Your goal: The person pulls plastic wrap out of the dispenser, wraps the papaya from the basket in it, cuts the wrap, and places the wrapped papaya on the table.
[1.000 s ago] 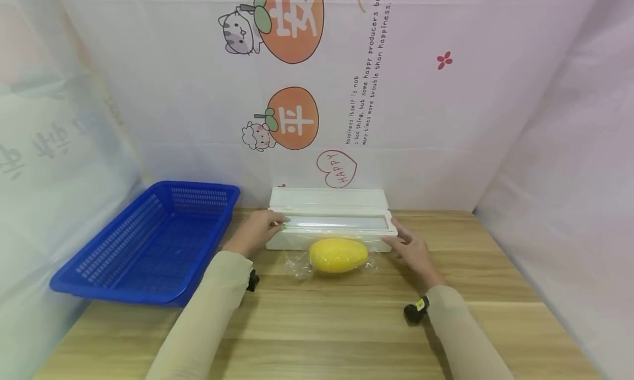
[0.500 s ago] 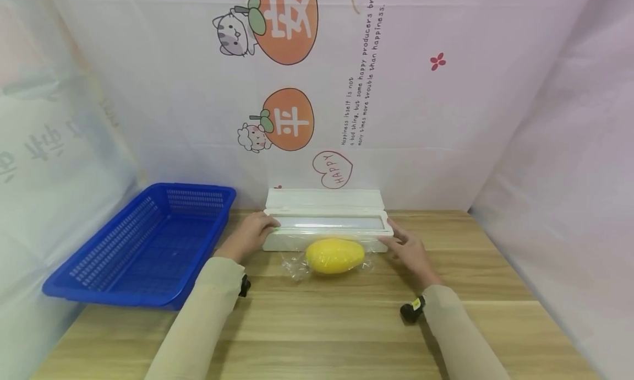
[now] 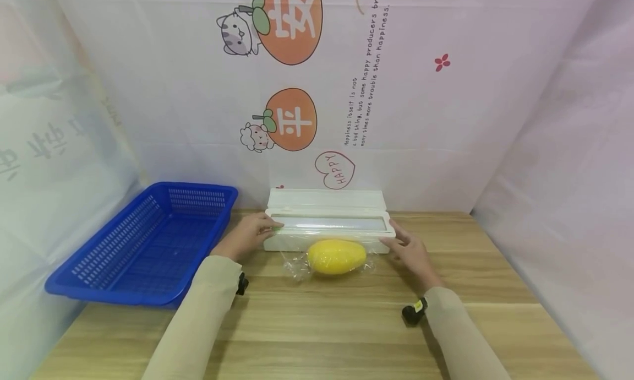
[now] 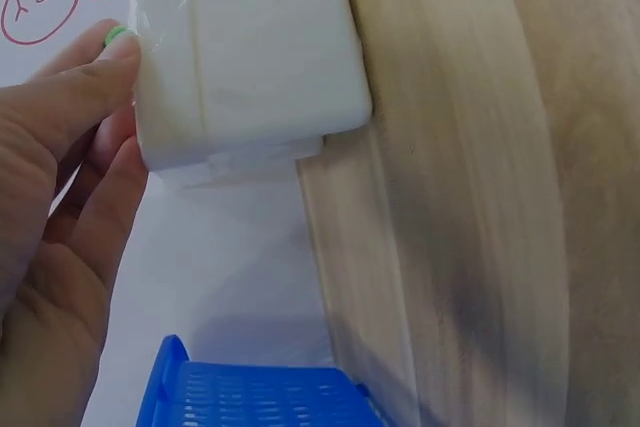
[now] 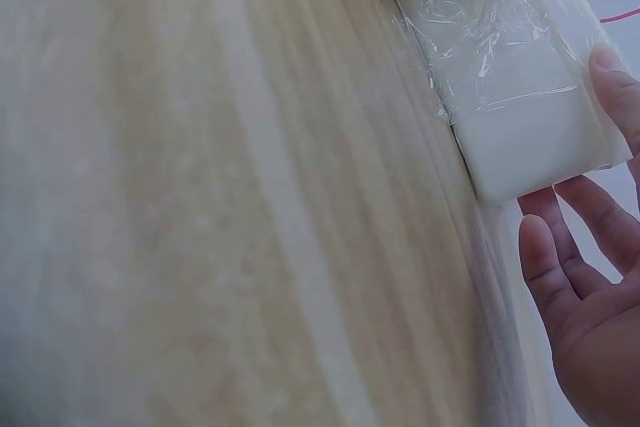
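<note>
Both hands are bracketing the white film dispenser (image 3: 327, 220) at the table's far edge: I am resting my left hand (image 3: 247, 235) and right hand (image 3: 410, 251), fingers relaxed, on its 2 ends. Yellow fruit (image 3: 337, 256) is lying on film (image 3: 297, 267) just near of it. Risk: uneven pressure skewing the dispenser, wrinkling the film.

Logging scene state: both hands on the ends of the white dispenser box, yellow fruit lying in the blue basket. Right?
Not quite. The yellow fruit lies on the wooden table on clear film, just in front of the white dispenser box, as the head view shows. The blue basket holds nothing. The left hand and right hand are at its ends.
</note>
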`<state>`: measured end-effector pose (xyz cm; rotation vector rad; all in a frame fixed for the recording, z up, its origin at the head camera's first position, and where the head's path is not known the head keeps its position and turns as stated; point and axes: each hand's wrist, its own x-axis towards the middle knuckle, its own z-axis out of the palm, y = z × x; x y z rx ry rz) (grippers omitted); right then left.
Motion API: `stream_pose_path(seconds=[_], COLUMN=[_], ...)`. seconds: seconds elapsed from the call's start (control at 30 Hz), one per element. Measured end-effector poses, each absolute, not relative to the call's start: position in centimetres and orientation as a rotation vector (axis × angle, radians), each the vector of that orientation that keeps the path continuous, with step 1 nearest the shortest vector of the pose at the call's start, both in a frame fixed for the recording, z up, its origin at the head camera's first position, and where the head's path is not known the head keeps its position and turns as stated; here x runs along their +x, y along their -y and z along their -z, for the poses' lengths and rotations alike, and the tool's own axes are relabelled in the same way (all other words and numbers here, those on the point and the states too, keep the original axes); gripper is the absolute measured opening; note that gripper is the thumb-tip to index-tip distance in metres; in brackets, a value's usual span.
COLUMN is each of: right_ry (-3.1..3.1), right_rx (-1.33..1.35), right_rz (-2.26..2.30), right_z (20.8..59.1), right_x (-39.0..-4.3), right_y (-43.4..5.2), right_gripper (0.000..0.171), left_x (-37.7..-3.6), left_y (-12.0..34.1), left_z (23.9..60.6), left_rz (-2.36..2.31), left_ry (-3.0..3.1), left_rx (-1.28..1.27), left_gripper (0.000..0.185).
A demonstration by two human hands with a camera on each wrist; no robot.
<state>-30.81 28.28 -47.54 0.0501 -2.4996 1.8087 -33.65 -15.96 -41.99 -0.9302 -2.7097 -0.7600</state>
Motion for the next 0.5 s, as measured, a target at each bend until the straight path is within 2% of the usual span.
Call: stream_pose_path(seconds=[0.5], right_ry=[2.463], right_rx=[0.015], right_rz=[-1.91], right_z=[47.4], right_x=[-30.5], right_y=[-28.29], right_gripper=[0.076], left_x=[-33.93], left_y=[15.51], left_z=[41.88], left_rz=[0.635], left_ry=[2.656], left_rx=[-0.886], left_gripper=[0.024])
